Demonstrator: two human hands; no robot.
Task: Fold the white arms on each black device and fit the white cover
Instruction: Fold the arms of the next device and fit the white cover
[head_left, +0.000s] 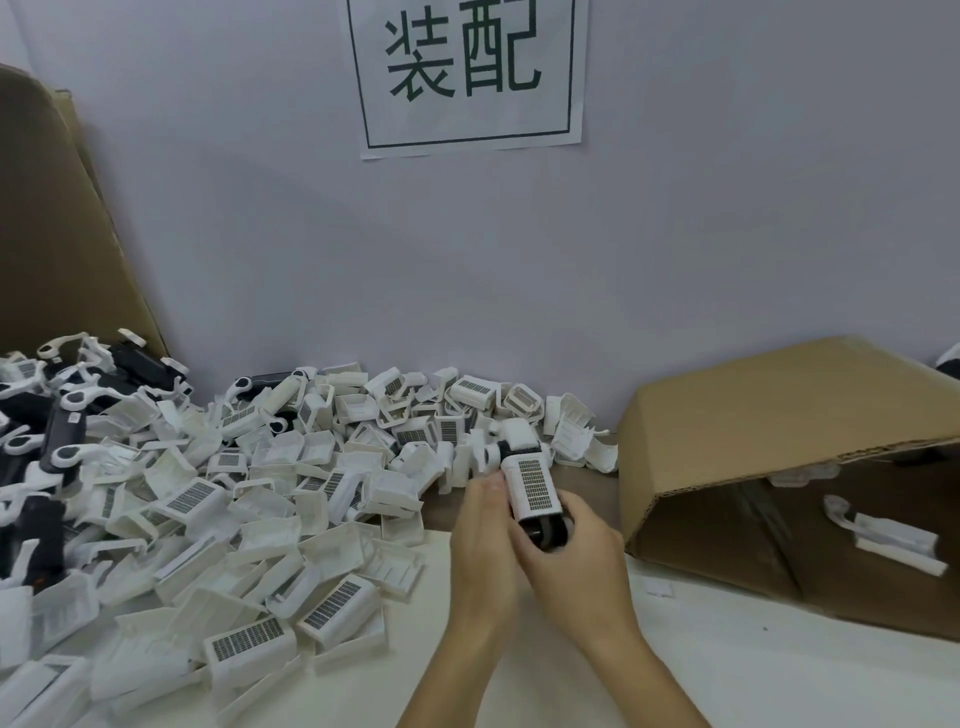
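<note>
Near tabletop edge: right hand (563, 551) and left hand (480, 540) both gripping one black device (545, 532), likely steadying it while seating white cover (532, 486); arms hidden. Left: loose covers (249, 519) heaping, awaiting fitting. Right edge: cardboard box (779, 415) tipped sideways, contents blurred.

White cover (533, 488) sits on black device (545, 535), tilted.

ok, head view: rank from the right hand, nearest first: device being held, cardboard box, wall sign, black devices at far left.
1. Device being held: in the right hand itself, centre.
2. Cardboard box: just right of it, lying on its side.
3. Black devices: far left of the table.
4. Wall sign: on the wall, top centre.
</note>
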